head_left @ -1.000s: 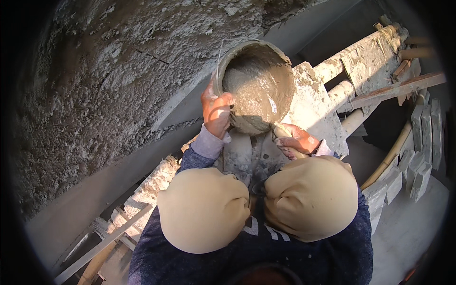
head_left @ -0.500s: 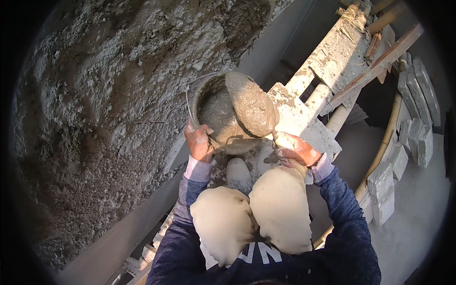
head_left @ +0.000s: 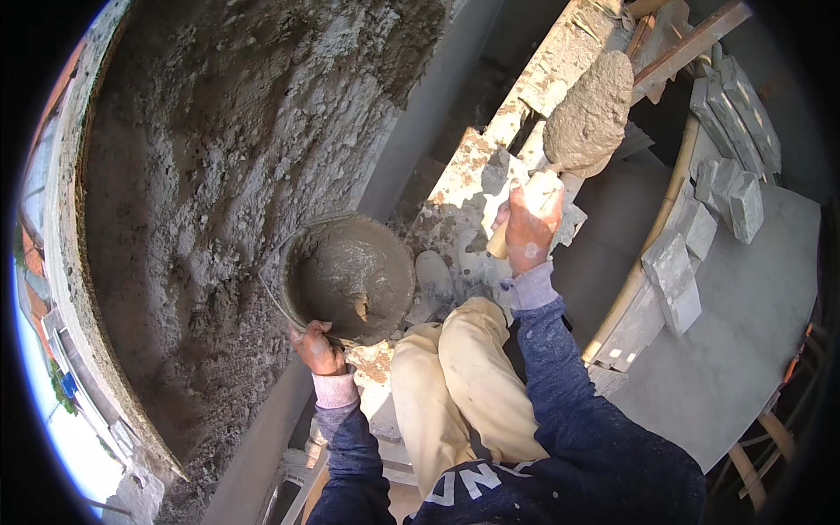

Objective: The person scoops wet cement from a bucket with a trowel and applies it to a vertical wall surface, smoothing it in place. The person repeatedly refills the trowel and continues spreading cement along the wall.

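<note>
My left hand (head_left: 318, 348) is closed on the near left rim of a round bucket (head_left: 409, 262), which has a thin wire handle. Wet grey mortar (head_left: 332, 271) lies inside it, with a small pale brown lump in the near part. Out to the right, clear of the bucket, my right hand (head_left: 535, 219) grips a trowel (head_left: 497, 245) by its pale handle. A big heap of mortar (head_left: 591, 114) covers the trowel's blade, so the metal is mostly hidden.
A rough mortar-coated wall (head_left: 201, 201) rises on my left. Mortar-spattered planks (head_left: 464, 188) run away from my feet, with a wooden beam (head_left: 691, 52) across their far end. On the right, several grey slabs (head_left: 669, 271) stand beside a curved bamboo pole (head_left: 647, 254).
The loaded trowel has swung from over the bucket to the far right. My left hand has brought the bucket nearer and left, and it now stands more level.
</note>
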{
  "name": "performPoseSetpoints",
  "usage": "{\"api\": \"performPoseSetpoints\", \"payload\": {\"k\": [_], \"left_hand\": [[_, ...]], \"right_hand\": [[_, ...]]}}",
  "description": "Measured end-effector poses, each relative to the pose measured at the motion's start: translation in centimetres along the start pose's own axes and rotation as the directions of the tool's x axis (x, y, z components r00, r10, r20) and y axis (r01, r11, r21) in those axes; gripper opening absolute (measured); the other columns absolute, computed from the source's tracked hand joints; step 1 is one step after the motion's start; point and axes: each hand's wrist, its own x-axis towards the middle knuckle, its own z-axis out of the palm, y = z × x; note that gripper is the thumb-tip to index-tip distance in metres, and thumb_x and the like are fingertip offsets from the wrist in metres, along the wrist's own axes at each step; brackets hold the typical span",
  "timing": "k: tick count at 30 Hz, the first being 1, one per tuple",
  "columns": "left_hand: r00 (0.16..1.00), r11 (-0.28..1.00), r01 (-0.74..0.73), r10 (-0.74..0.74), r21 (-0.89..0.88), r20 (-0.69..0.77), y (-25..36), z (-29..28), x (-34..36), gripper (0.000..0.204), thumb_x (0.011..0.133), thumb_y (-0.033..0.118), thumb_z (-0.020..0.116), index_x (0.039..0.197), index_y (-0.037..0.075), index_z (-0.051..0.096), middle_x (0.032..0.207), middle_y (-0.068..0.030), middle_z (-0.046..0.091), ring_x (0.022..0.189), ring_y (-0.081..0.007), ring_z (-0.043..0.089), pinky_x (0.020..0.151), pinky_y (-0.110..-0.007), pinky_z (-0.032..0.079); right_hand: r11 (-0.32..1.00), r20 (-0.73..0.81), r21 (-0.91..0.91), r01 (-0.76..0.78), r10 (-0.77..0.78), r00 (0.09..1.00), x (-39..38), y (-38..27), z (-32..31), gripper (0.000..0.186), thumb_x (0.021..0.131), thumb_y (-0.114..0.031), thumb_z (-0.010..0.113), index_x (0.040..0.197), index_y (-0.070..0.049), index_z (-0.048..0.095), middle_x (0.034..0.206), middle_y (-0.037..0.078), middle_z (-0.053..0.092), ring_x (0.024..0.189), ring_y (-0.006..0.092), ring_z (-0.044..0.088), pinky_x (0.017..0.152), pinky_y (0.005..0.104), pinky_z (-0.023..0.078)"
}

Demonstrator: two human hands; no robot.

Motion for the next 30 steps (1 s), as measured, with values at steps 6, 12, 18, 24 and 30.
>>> {"api": "performPoseSetpoints", "payload": {"k": [6, 12, 18, 24, 30], "left_hand": [[0.999, 0.994, -0.002, -0.002, -0.106, -0.036, 4.3, -1.8, -4.4, 0.044, 0.068, 0.001, 0.046, 0.111, -0.005, 0.052, 0.105, -0.0093, 0.056, 0.092, -0.0189, 0.054, 0.085, -0.028, 0.043], [0.995, 0.994, 0.015, -0.026, -0.11, -0.098, 7.9, -1.2, -7.3, 0.056, 0.066, -0.006, 0.044, 0.122, -0.005, 0.049, 0.115, -0.0123, 0.056, 0.098, -0.0214, 0.057, 0.088, -0.03, 0.046], [0.998, 0.997, -0.031, 0.027, -0.071, -0.062, 11.3, 2.0, -8.6, 0.062, 0.061, -0.008, 0.043, 0.122, 0.0, 0.053, 0.111, -0.0101, 0.059, 0.091, -0.0185, 0.058, 0.078, -0.026, 0.048], [0.993, 0.999, 0.032, -0.033, 0.009, 0.109, 15.2, 8.0, -9.8, 0.059, 0.064, -0.01, 0.043, 0.122, -0.004, 0.052, 0.097, -0.0063, 0.058, 0.08, -0.0119, 0.052, 0.067, -0.021, 0.043], [0.898, 0.965, -0.133, 0.021, 0.226, 0.439, 19.9, 12.9, -11.8, 0.067, 0.061, 0.003, 0.048, 0.127, -0.009, 0.05, 0.118, -0.017, 0.059, 0.11, -0.0238, 0.054, 0.098, -0.03, 0.039]], "right_hand": [[0.842, -0.362, -0.452, -0.296, 0.13, 0.923, 7.1, 6.6, 17.5, 0.053, 0.083, -0.01, 0.061, 0.129, -0.003, 0.036, 0.1, 0.027, 0.061, 0.093, 0.039, 0.064, 0.08, 0.0424, 0.052], [0.953, 0.068, -0.297, 0.058, -0.04, 0.997, -2.0, -4.0, 22.3, 0.065, 0.085, -0.017, 0.061, 0.134, 0.009, 0.026, 0.109, 0.029, 0.058, 0.1, 0.0411, 0.06, 0.087, 0.0437, 0.049], [0.764, 0.368, -0.627, 0.154, 0.117, 0.922, -9.5, -9.7, 2.2, 0.053, 0.084, -0.018, 0.063, 0.128, 0.003, 0.04, 0.105, 0.027, 0.06, 0.098, 0.0437, 0.06, 0.083, 0.044, 0.048], [0.31, 0.64, -0.767, 0.562, 0.415, 0.646, -12.8, -15.7, -7.8, 0.053, 0.079, -0.014, 0.062, 0.125, 0.003, 0.042, 0.104, 0.024, 0.062, 0.094, 0.0421, 0.06, 0.084, 0.046, 0.047], [0.199, 0.561, -0.824, 0.53, 0.416, 0.716, -11.1, -16.9, -5.2, 0.037, 0.083, -0.014, 0.058, 0.115, -0.002, 0.042, 0.096, 0.023, 0.063, 0.089, 0.0441, 0.06, 0.08, 0.0481, 0.048]]}}
